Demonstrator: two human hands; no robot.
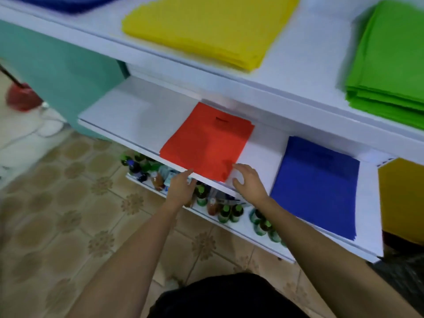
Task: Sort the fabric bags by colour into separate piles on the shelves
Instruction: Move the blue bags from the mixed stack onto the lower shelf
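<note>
Tiles of beige with a brown flower pattern cover the floor (68, 203) on my left. A blurred red thing on a dark stick (20, 97) stands there beside a teal panel (68, 72). White shelves run from the panel across to the right edge of my view.

On the upper shelf (298, 72), a dark blue pile (57, 3) shows only its near edge at the far left. Next come a thick yellow pile (206, 28) and, well apart from it, a green pile (390, 60).

The middle shelf (128, 111) is bare at its left end. The red bag (206, 141) lies flat on it, its near edge at the shelf's front lip; I cannot tell whether more lie under it.

My left grip (181, 189) is released, with its fingers straight and its fingertips at the lip below the bag's near edge. My right grip (250, 182) is released too, with its fingers loosely spread over the white board just beside the bag's near right corner. Neither holds anything.

Below my hands, bottles (224, 210) with green caps crowd the lower shelf (241, 232).

Further right on the middle shelf lies a blue pile (321, 182), apart from the red bag. A mustard-yellow bag (403, 198) is cut off by the frame's right edge.
</note>
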